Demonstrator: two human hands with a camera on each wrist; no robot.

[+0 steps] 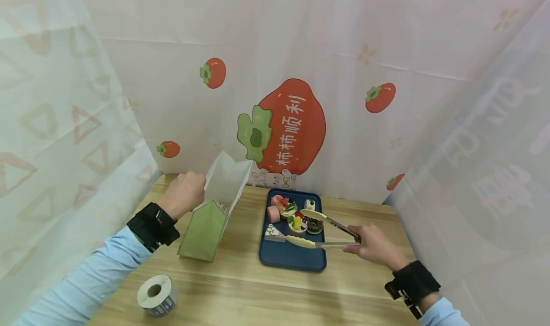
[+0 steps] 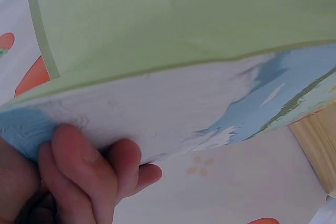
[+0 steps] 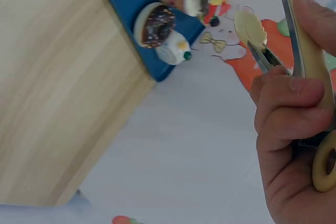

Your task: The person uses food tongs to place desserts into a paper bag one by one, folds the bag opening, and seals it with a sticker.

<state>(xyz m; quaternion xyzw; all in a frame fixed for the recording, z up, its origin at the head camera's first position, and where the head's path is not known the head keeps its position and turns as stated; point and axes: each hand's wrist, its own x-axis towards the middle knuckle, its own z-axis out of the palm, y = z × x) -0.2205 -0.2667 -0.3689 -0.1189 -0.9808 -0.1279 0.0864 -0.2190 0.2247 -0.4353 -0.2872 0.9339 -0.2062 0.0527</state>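
My left hand (image 1: 185, 192) pinches the rim of a paper bag (image 1: 213, 211) while my right hand (image 1: 375, 246) grips tongs (image 1: 320, 230), spread over pastries (image 1: 296, 216) on a blue tray (image 1: 288, 257).

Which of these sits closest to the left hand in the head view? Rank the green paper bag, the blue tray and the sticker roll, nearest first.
1. Green paper bag: gripped at its top edge by the left hand.
2. Sticker roll: on the table toward the camera, below the left forearm.
3. Blue tray: to the right, beyond the bag.
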